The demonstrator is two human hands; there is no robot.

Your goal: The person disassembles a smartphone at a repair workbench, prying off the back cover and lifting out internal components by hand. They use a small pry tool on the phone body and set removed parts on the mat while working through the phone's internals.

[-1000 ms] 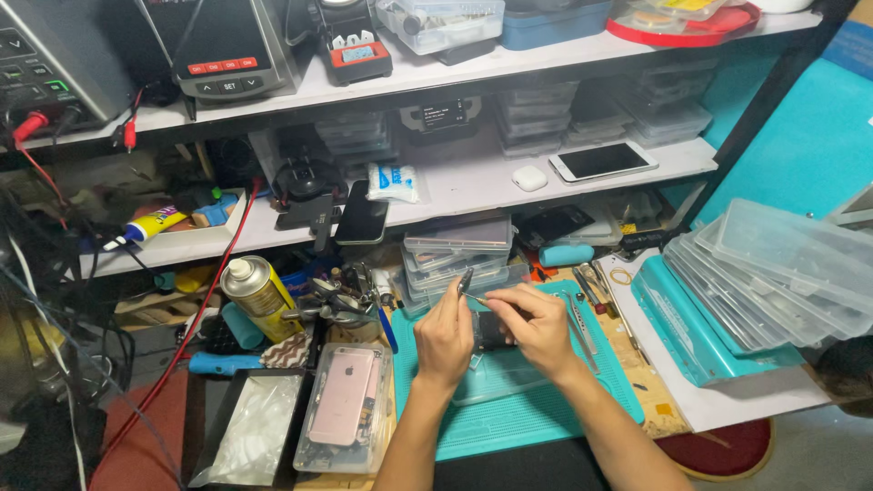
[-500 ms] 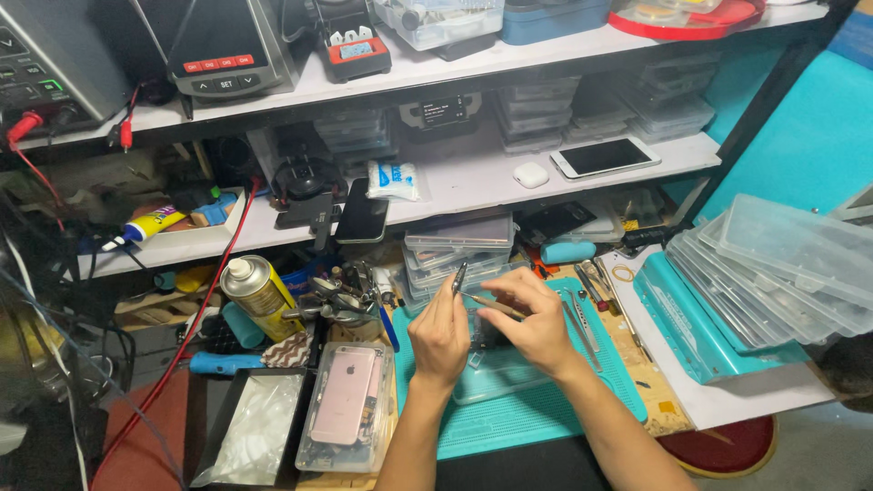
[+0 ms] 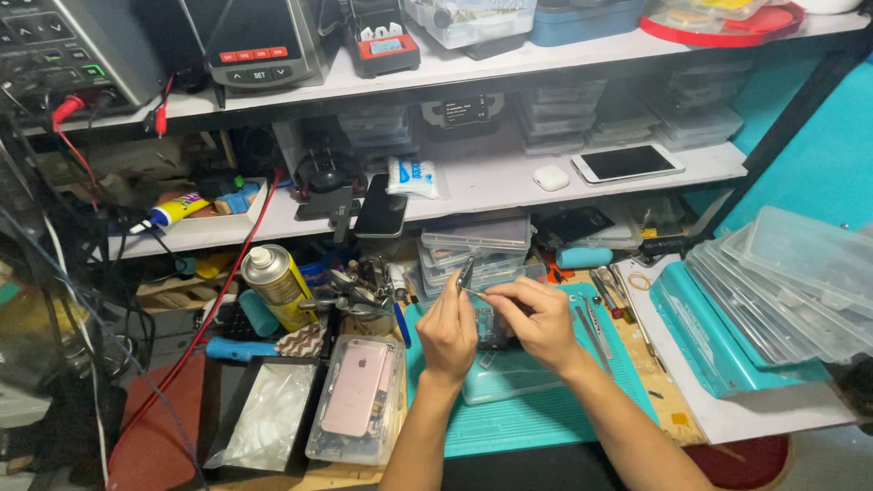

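My left hand [image 3: 448, 329] pinches tweezers [image 3: 466, 272], right hand [image 3: 536, 320] grips a thin tool, both over small dark part at frame centre; next, I think, needs steady tips.

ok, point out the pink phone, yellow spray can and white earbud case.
pink phone [image 3: 356, 398], head view, middle of its back.
yellow spray can [image 3: 280, 289], head view, can body.
white earbud case [image 3: 550, 177], head view, lid top.

Both hands meeting mid-scene, forearms coming in from near edge. Left hand [image 3: 449, 329] curling into a pinch, right hand [image 3: 538, 320] pinching too, fingertips nearly touching.
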